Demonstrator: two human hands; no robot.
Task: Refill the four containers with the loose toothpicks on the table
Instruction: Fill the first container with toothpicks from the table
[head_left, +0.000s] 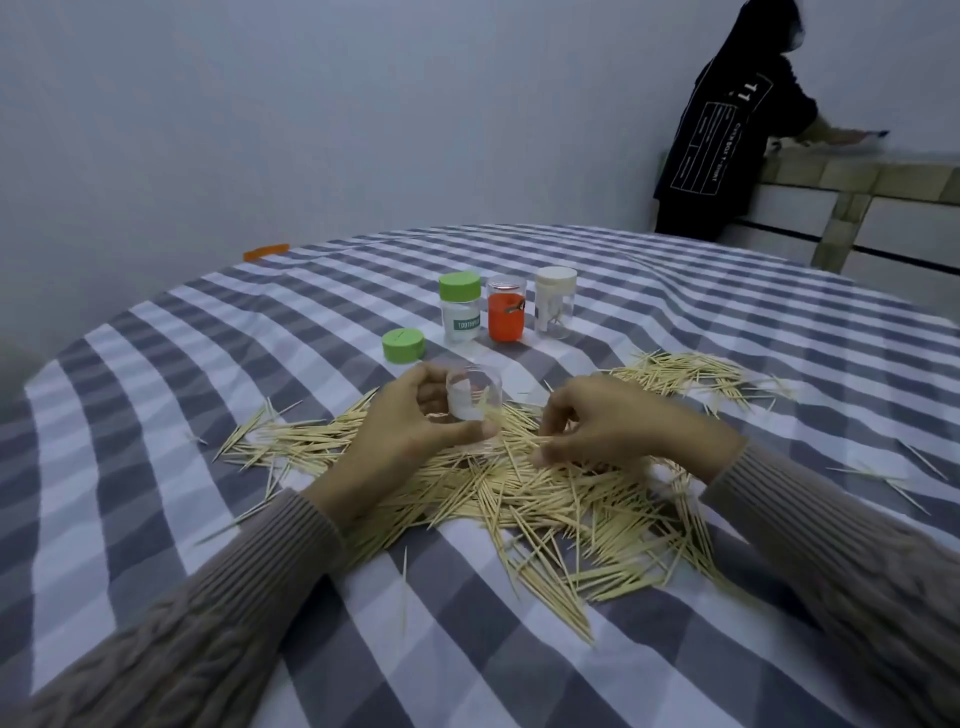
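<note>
From the head view, the left hand (410, 415) gripped an open clear container (475, 402) above the toothpick pile (545, 499); the right hand (597, 421) pinched toothpicks beside it; three capped containers (506, 309) stood behind, near a loose green lid (403, 345).

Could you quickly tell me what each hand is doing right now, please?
Left hand: holds the clear jar, fingers curled round it.
Right hand: fingers pinch toothpicks from the pile.
</note>
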